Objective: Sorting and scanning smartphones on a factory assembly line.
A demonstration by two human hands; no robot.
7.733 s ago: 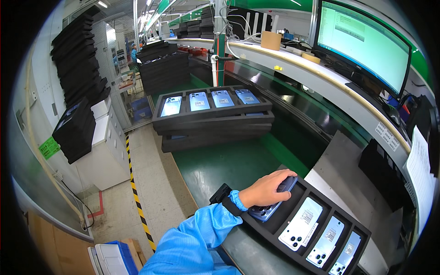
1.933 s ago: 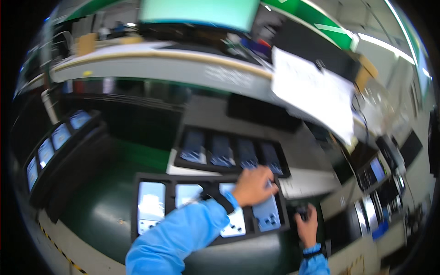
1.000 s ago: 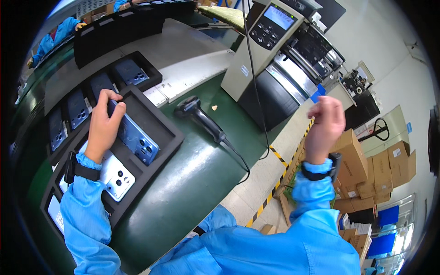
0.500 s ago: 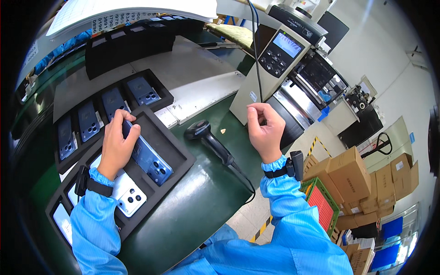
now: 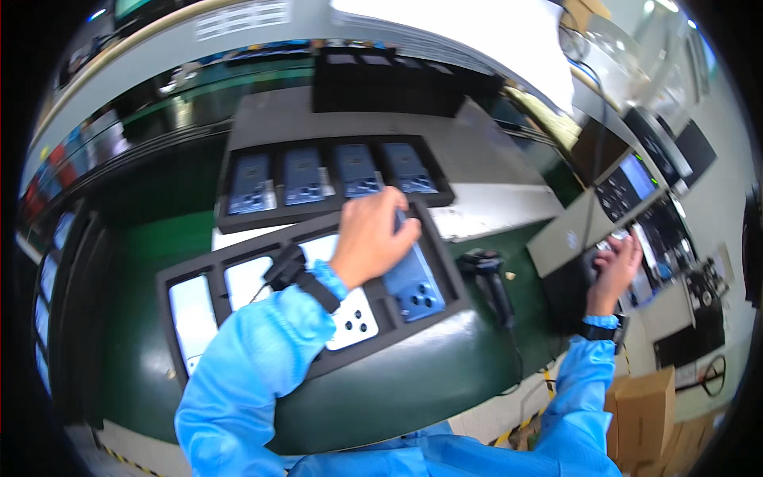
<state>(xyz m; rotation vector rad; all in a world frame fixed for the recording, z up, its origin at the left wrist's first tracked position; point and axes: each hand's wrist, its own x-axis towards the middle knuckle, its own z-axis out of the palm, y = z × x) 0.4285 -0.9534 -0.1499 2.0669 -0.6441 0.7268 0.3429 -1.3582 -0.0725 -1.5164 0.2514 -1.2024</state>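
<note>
My left hand (image 5: 373, 238) is closed around the upper end of a blue phone (image 5: 417, 286), pinching its edges between thumb and fingers. The phone lies back up, its camera bump toward me, in the right end slot of a black foam tray (image 5: 381, 343). White phones (image 5: 350, 322) fill the slots to its left, partly hidden under my sleeve. My right hand (image 5: 616, 266) is at the front of a beige label printer (image 5: 588, 215), its fingers curled together. A small pale spot shows at its fingertips; blur hides what it is.
Behind lies a second black tray (image 5: 441, 191) with several blue phones. A black handheld scanner (image 5: 497, 290) rests on the green table (image 5: 413, 374), its cable trailing off the front edge. Stacked trays (image 5: 83, 318) stand at the left. Cardboard boxes (image 5: 644, 417) are at the lower right.
The view has swung left, so the trays appear further right. My right hand has moved from above the table near the scanner to the printer's front. My left hand stays on the blue phone.
</note>
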